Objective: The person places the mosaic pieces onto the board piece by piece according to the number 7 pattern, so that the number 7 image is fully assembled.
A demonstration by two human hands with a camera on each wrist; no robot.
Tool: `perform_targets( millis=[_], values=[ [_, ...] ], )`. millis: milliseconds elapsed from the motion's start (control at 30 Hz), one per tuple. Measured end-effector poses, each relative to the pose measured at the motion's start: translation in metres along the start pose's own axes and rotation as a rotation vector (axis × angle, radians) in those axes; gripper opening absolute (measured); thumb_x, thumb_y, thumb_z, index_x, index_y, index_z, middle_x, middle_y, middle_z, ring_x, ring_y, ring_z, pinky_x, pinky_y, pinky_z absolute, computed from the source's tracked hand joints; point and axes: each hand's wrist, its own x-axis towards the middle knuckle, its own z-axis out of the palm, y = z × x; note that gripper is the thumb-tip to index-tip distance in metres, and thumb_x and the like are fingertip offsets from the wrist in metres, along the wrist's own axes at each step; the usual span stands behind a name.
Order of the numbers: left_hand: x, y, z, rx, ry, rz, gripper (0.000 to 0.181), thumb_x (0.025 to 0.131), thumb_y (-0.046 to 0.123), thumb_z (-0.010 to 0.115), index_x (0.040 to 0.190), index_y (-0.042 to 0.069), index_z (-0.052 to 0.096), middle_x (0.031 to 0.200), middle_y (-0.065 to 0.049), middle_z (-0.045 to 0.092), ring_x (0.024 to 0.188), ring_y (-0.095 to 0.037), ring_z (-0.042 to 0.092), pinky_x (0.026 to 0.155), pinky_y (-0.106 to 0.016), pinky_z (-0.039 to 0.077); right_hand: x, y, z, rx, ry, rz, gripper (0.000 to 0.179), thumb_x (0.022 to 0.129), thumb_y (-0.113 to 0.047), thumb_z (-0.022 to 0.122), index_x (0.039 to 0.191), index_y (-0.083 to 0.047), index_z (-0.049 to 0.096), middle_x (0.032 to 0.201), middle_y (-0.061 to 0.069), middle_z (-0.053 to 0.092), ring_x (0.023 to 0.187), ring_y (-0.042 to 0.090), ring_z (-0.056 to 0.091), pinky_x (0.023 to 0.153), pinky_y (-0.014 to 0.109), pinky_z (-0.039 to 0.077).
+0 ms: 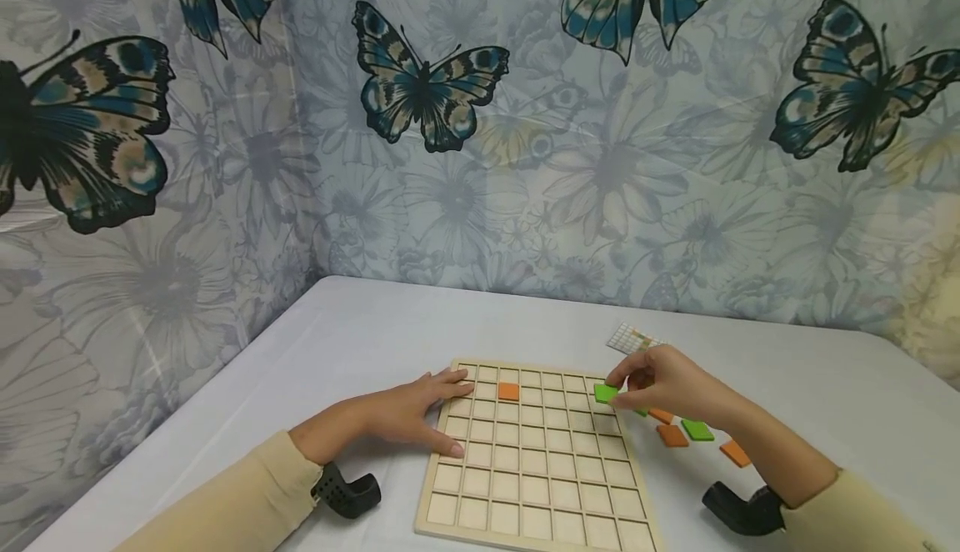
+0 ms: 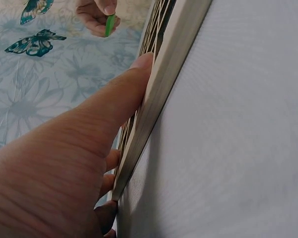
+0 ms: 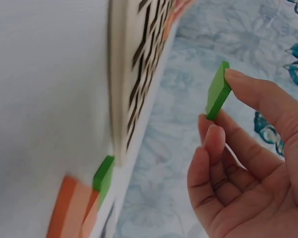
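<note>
A wooden grid board lies on the white table, divided into square cells. One orange tile sits in a cell of its second row from the far edge. My left hand rests on the board's left edge, thumb and fingers spread over the rim. Above the board's far right part, my right hand pinches a green tile between thumb and fingers. The right wrist view shows that green tile held by its edges, apart from the board.
Right of the board lie loose orange tiles and green tiles, some partly hidden by the right hand. A small card with a grid pattern lies behind the board. A butterfly-print cloth hangs behind the table.
</note>
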Motion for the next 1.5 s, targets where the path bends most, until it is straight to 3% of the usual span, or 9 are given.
perform_targets(
  millis=[400, 767, 1367, 1500],
  values=[
    [0.000, 0.002, -0.001, 0.005, 0.001, -0.011, 0.083, 0.078, 0.050, 0.070, 0.147, 0.026, 0.031, 0.158, 0.003, 0.011, 0.145, -0.035, 0.001, 0.115, -0.057, 0.012, 0.027, -0.014, 0.011, -0.005, -0.013, -0.033, 0.025, 0.077, -0.022, 0.076, 0.092, -0.003, 0.071, 0.082, 0.003, 0.067, 0.066, 0.009, 0.057, 0.057, 0.023, 0.050],
    [-0.001, 0.003, -0.001, 0.011, 0.010, -0.018, 0.083, 0.077, 0.051, 0.071, 0.146, 0.027, 0.032, 0.158, 0.004, 0.011, 0.145, -0.036, 0.001, 0.115, -0.057, 0.011, 0.050, -0.028, 0.019, 0.005, -0.028, 0.002, 0.021, 0.077, -0.019, 0.076, 0.091, -0.003, 0.071, 0.078, 0.005, 0.067, 0.067, 0.014, 0.057, 0.057, 0.027, 0.048],
    [0.001, 0.002, 0.001, 0.016, 0.008, -0.024, 0.083, 0.077, 0.052, 0.070, 0.146, 0.028, 0.032, 0.157, 0.005, 0.011, 0.145, -0.035, 0.001, 0.115, -0.056, 0.012, 0.075, -0.032, 0.033, 0.058, -0.056, 0.004, 0.020, 0.077, -0.015, 0.076, 0.091, -0.001, 0.071, 0.083, 0.006, 0.067, 0.069, 0.013, 0.057, 0.061, 0.029, 0.049],
    [0.001, 0.002, 0.000, 0.018, 0.004, -0.027, 0.083, 0.077, 0.052, 0.070, 0.146, 0.027, 0.032, 0.158, 0.004, 0.011, 0.145, -0.035, 0.001, 0.115, -0.056, 0.012, 0.077, -0.029, 0.039, 0.051, -0.059, -0.033, 0.021, 0.078, -0.015, 0.075, 0.092, 0.000, 0.071, 0.084, 0.007, 0.067, 0.069, 0.013, 0.058, 0.060, 0.029, 0.050]
  ],
)
